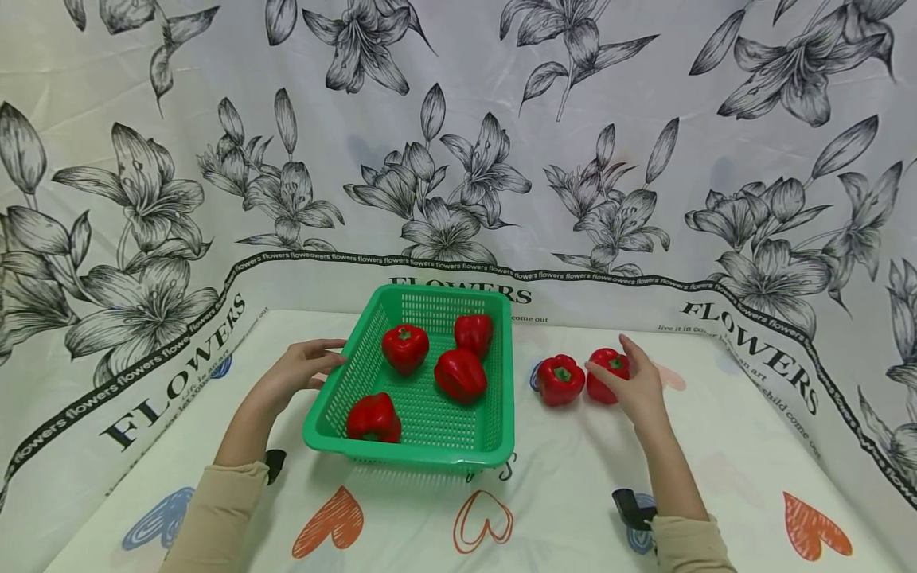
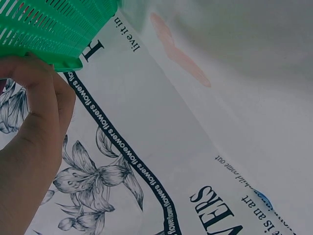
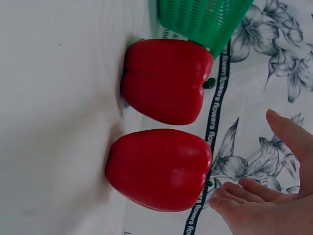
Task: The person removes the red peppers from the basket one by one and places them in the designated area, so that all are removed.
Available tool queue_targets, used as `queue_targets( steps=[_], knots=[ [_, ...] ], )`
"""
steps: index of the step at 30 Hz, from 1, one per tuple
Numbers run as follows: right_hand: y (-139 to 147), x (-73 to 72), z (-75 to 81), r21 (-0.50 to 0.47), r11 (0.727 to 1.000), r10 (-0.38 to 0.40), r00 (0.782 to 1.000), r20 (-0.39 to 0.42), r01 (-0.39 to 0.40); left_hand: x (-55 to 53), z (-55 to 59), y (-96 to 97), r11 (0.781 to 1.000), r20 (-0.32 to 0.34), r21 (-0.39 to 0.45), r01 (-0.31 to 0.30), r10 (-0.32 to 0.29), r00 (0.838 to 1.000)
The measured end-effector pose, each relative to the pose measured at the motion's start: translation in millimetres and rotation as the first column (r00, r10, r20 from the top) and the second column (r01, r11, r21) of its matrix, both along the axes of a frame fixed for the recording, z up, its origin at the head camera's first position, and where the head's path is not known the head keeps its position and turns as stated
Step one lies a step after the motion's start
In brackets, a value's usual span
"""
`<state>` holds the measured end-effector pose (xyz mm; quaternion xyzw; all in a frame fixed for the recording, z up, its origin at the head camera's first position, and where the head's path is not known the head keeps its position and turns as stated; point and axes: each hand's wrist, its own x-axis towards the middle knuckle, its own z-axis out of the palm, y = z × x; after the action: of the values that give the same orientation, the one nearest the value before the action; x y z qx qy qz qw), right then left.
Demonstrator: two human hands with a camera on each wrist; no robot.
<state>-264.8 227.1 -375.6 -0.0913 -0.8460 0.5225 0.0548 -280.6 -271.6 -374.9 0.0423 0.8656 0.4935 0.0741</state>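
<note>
Red peppers [image 1: 461,376] lie in and beside a green basket [image 1: 408,454].
Four are inside the basket; right of it stand a nearer pepper [image 1: 560,380] and a farther pepper [image 3: 159,170]. The right hand [image 1: 640,390], thumb and fingers apart, hovers by the farther pepper; the left hand [image 1: 297,372] touches the basket's left rim, whether gripping I cannot tell.
</note>
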Motion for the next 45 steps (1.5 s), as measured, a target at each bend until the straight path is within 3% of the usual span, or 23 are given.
queue_targets(
  steps=[20,32,45],
  knots=[
    [-35,0.5,7.4,0.022,0.991,0.136,0.989,-0.063,-0.135,1.1,-1.4,-0.8,1.0,-0.007,0.004,0.0,0.0,1.0],
    [-54,-1.2,5.0,0.017,0.985,0.175,0.982,-0.075,-0.174,1.1,-0.1,0.1,1.0,-0.002,0.007,0.005,-0.005,1.0],
    [-77,-2.5,3.4,0.08,0.976,0.21,0.975,-0.076,-0.204,0.9,1.0,0.2,1.0,0.0,0.008,0.009,-0.009,1.0]
  ],
)
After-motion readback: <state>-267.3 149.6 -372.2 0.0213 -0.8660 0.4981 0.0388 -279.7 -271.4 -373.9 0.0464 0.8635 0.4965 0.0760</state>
